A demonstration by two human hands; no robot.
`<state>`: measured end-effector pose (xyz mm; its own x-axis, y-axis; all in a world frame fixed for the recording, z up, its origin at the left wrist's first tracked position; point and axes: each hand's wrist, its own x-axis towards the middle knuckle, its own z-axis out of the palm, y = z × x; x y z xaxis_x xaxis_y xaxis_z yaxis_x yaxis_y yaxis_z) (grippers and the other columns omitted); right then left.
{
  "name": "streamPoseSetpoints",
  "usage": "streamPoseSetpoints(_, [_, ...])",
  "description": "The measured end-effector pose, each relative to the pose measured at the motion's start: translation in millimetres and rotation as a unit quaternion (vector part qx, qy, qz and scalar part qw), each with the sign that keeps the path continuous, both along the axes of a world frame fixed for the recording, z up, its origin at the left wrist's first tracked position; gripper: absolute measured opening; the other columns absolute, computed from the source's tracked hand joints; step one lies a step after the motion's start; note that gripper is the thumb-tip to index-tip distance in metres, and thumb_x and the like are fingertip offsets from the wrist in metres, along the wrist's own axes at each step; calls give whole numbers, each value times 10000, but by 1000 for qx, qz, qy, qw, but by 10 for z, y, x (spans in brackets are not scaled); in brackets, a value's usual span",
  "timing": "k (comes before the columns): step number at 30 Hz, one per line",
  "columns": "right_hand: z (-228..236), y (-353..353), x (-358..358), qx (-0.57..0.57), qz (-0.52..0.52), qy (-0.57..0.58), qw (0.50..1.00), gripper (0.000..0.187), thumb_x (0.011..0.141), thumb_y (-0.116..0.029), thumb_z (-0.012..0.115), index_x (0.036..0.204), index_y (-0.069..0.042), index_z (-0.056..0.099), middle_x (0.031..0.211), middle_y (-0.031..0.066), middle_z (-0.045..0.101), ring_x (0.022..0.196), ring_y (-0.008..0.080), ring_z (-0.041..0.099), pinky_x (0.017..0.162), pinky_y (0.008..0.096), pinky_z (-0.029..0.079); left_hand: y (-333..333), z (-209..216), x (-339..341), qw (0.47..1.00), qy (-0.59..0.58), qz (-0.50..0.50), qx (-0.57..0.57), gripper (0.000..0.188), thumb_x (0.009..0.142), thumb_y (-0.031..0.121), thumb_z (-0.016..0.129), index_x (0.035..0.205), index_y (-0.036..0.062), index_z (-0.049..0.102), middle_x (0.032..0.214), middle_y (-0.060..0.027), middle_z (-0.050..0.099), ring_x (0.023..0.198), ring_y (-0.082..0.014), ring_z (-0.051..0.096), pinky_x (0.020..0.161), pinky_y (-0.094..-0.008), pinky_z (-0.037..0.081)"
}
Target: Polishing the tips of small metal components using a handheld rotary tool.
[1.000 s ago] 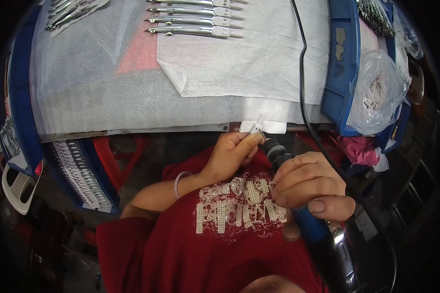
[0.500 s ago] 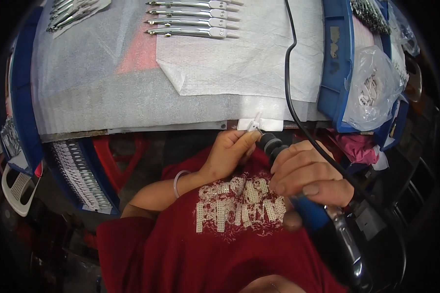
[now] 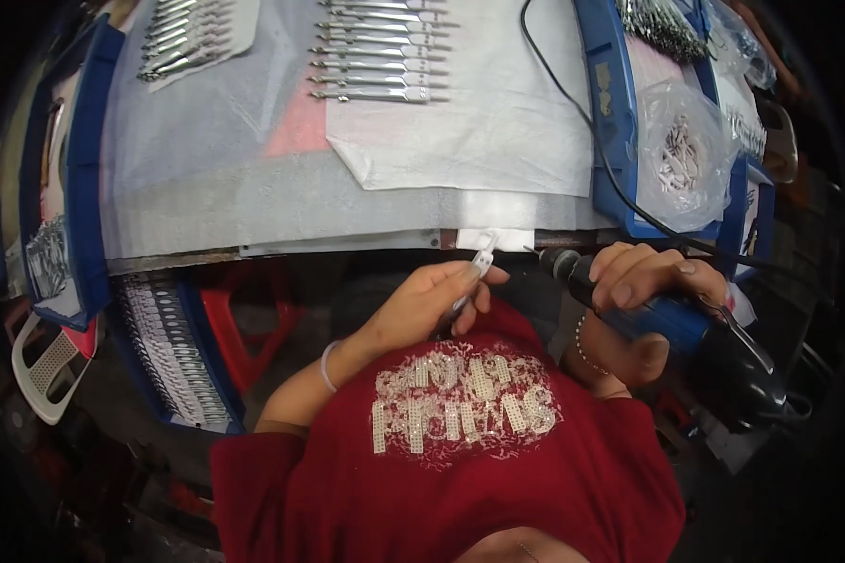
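Note:
My left hand [image 3: 427, 298] is closed around a silver drawing compass [image 3: 483, 259], its pale head pointing up past the thumb at the table's near edge. Most of its legs are hidden by my fingers. Just behind that head lies a white pad [image 3: 514, 240] on the table edge. To the right, my right hand [image 3: 646, 272] grips a blue and black corded power screwdriver [image 3: 671, 324]. Its thin bit points left toward the pad and is apart from the compass.
Rows of silver compasses [image 3: 371, 95] lie on white sheeting [image 3: 460, 150]. More sit at the far left. Blue bins [image 3: 613, 141] stand at the right, one with a clear bag [image 3: 685, 164] of small parts. A black cord [image 3: 573, 98] crosses the table. Below left are a bin of metal parts [image 3: 174, 347] and a red stool [image 3: 239, 328].
The screwdriver has drawn back to the right, its bit now off the compass. My left hand has turned the compass, with more of its head showing. The whole view has shifted.

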<state>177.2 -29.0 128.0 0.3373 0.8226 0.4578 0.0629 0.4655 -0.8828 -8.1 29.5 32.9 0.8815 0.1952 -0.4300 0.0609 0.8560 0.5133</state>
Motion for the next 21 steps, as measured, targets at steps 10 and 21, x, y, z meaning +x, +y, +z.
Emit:
streamPoseSetpoints(10, [-48, -83, -224, -24, -76, -12, 997, 543, 816, -341, 677, 1164, -49, 379, 724, 44, 515, 572, 153, 512, 576, 315, 431, 1130, 555, -800, 838, 112, 271, 460, 272, 905, -10, 529, 1175, 19, 510, 964, -31, 531, 747, -83, 511, 670, -217, 470])
streamPoseSetpoints(21, [50, -40, -273, -99, -64, -64, 991, 511, 819, -287, 691, 1128, -36, 372, 718, 57, 519, 593, 150, 517, 586, 309, 458, 3582, 374, -1320, 710, 220, 72, 665, 137, 853, 69, 622, 988, 44, 630, 868, 7, 616, 825, -84, 533, 764, -225, 430])
